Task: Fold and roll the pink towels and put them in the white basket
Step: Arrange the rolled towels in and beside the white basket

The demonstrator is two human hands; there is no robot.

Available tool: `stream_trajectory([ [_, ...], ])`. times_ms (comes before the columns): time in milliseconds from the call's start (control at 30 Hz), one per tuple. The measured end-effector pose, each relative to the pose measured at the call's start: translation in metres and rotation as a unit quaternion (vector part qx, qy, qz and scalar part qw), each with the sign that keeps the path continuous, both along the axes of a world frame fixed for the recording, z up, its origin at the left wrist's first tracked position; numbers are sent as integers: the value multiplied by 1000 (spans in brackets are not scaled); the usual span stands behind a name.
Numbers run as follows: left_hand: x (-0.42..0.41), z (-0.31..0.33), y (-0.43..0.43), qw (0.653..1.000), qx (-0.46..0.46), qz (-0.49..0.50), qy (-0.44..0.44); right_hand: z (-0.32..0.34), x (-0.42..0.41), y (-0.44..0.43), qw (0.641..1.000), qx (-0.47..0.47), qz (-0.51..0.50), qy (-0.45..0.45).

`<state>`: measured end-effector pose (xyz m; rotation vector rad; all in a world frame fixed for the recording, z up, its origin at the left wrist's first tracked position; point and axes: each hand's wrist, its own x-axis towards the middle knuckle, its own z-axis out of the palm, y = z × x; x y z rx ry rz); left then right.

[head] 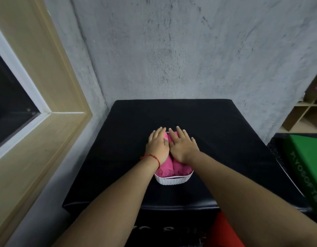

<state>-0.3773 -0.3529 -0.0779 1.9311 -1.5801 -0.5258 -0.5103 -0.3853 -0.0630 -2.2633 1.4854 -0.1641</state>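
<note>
A wood-grain window frame (47, 97) runs down the left. The left hand (156, 145), a red string bracelet (152, 157) at its wrist, lies flat with straight fingers on 2 soft rolled pink towels (173, 167). The right hand (183, 146) presses flat beside it. The towels fill a ribbed white basket (173, 180) on a black padded table (225, 139). A green mat (307, 166) lies at right.

Left hand (157, 146) and right hand (183, 147) — flat on pink towels (173, 167).

We look down on a black-topped table (225, 139). A white ribbed basket (172, 181) sits directly on it, near the middle.
</note>
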Motion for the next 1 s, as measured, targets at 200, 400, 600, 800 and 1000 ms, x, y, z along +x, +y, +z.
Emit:
stream_trajectory([
  [200, 6, -16, -13, 999, 5, -16, -41, -13, 4, -5, 997, 27, -19, -68],
  [400, 6, -33, -25, 997, 47, -17, -62, -32, 4, -14, 998, 36, -26, -54],
  [600, 13, 2, -13, 995, 58, -17, 86, -3, -4, 12, 986, 38, -101, -127],
  [800, 48, -1, 7, 944, 44, 105, 311, -18, -32, 69, 891, 140, -272, -334],
  [1000, 52, 0, -1, 935, 118, 31, 332, -26, -36, 111, 723, 426, -354, -414],
])
